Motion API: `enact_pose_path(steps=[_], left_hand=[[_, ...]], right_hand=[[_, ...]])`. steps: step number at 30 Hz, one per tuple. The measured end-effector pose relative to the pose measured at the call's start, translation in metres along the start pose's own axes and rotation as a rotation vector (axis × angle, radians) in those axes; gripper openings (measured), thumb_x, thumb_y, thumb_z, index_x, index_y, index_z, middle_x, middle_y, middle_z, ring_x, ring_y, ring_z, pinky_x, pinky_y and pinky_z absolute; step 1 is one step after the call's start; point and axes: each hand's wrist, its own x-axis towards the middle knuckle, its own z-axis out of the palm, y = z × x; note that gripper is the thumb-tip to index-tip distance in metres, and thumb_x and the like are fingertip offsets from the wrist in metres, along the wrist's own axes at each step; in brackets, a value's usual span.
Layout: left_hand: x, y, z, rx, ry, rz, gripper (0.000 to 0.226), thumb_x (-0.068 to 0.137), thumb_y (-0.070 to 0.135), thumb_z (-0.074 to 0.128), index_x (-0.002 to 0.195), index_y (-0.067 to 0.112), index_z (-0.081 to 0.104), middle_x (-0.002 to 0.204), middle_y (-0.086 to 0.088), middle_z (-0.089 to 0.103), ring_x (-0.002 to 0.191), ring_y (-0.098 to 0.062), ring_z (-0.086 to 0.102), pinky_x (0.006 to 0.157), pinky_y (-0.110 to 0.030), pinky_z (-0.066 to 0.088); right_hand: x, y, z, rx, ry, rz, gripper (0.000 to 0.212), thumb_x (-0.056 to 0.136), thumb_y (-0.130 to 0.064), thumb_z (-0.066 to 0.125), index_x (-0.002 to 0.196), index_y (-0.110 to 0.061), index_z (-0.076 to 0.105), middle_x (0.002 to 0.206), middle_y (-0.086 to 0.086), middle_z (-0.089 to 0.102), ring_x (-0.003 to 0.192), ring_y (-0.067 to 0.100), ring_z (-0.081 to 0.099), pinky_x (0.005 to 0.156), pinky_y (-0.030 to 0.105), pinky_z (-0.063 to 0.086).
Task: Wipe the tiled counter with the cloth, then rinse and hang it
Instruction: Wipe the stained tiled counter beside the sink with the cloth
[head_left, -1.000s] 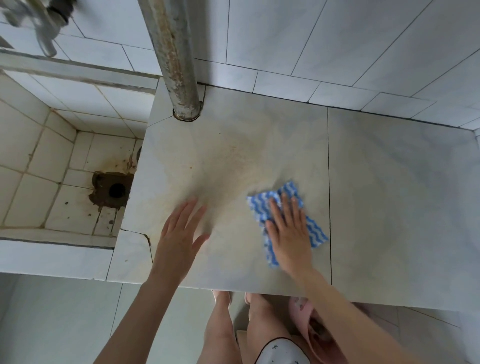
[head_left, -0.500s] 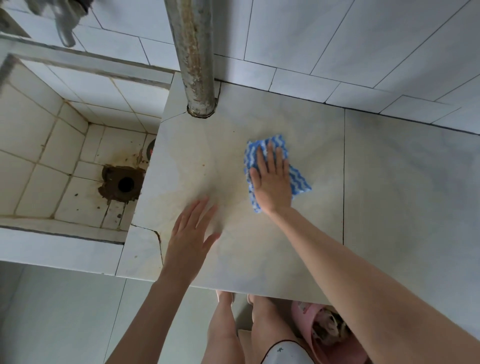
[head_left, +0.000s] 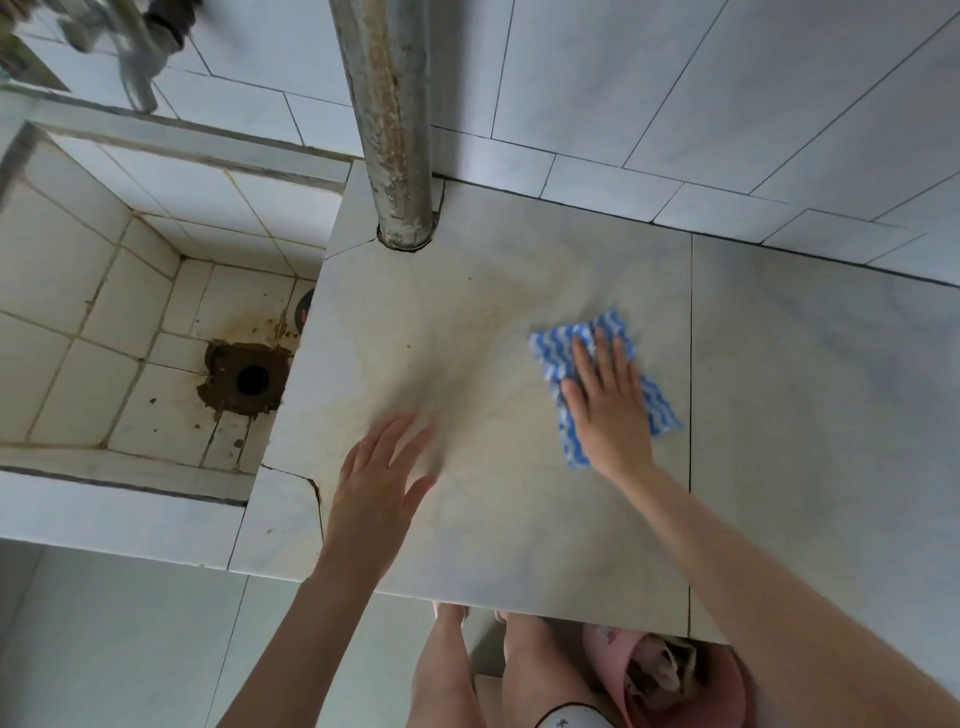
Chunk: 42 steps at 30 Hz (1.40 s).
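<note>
A blue-and-white wavy-striped cloth (head_left: 556, 353) lies flat on the pale tiled counter (head_left: 467, 322), right of its middle. My right hand (head_left: 608, 405) presses down on the cloth with flat, spread fingers and covers its centre. My left hand (head_left: 376, 478) rests palm-down on the bare counter near the front-left, fingers apart, holding nothing. A yellowish stain spreads over the tile between the two hands and toward the pipe.
A rusty vertical pipe (head_left: 389, 119) meets the counter at its back-left corner. Left of the counter sits a sunken tiled sink (head_left: 104, 332) with a dirty drain hole (head_left: 252, 379) and a tap (head_left: 135, 47) above. A pink bin (head_left: 670, 675) stands below the front edge.
My right hand has slid the cloth from near the pipe to the right and toward me. The left hand has stayed planted on the counter.
</note>
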Motion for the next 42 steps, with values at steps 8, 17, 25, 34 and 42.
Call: enact_pose_path(steps=[8,17,25,34,42], left_hand=[[-0.001,0.003,0.002,-0.019,0.019,-0.023,0.054,0.082,0.028,0.064,0.132,0.025,0.046,0.142,0.003,0.042,0.130,-0.019,0.038,0.101,-0.038,0.038],[0.000,0.001,0.003,-0.015,0.038,-0.021,0.051,0.084,0.032,0.059,0.133,0.025,0.045,0.141,0.003,0.044,0.131,-0.016,0.035,0.102,-0.037,0.037],[0.000,0.003,0.002,0.007,0.029,-0.028,0.052,0.083,0.030,0.063,0.132,0.024,0.046,0.141,0.003,0.044,0.131,-0.016,0.035,0.102,-0.036,0.036],[-0.001,0.006,0.003,0.003,0.079,-0.053,0.055,0.079,0.024,0.069,0.130,0.021,0.049,0.138,0.001,0.047,0.128,-0.013,0.033,0.100,-0.031,0.034],[-0.002,0.005,0.002,0.007,0.056,-0.048,0.054,0.080,0.025,0.067,0.131,0.022,0.047,0.139,0.001,0.046,0.130,-0.014,0.033,0.101,-0.033,0.035]], right_hand=[[0.119,0.017,-0.028,0.101,-0.017,0.364,0.057,0.102,-0.038,0.018,0.150,-0.014,-0.003,0.158,0.008,-0.008,0.145,0.026,-0.009,0.117,0.039,-0.006],[0.168,-0.014,-0.032,0.030,-0.059,0.112,0.055,0.102,-0.036,0.016,0.151,-0.016,0.000,0.158,0.009,-0.009,0.145,0.025,-0.010,0.116,0.040,-0.008],[0.128,-0.064,-0.016,-0.087,-0.095,-0.276,0.057,0.099,-0.041,0.008,0.150,-0.015,0.002,0.159,0.006,-0.003,0.146,0.025,-0.006,0.116,0.036,-0.005],[0.009,-0.073,0.004,-0.030,-0.018,-0.515,0.051,0.103,-0.035,0.013,0.147,-0.016,0.029,0.154,0.004,0.025,0.144,0.025,0.017,0.117,0.037,0.009],[-0.015,-0.019,-0.002,-0.053,-0.038,-0.418,0.050,0.103,-0.038,0.013,0.147,-0.020,0.028,0.155,0.000,0.023,0.144,0.023,0.016,0.116,0.037,0.012]])
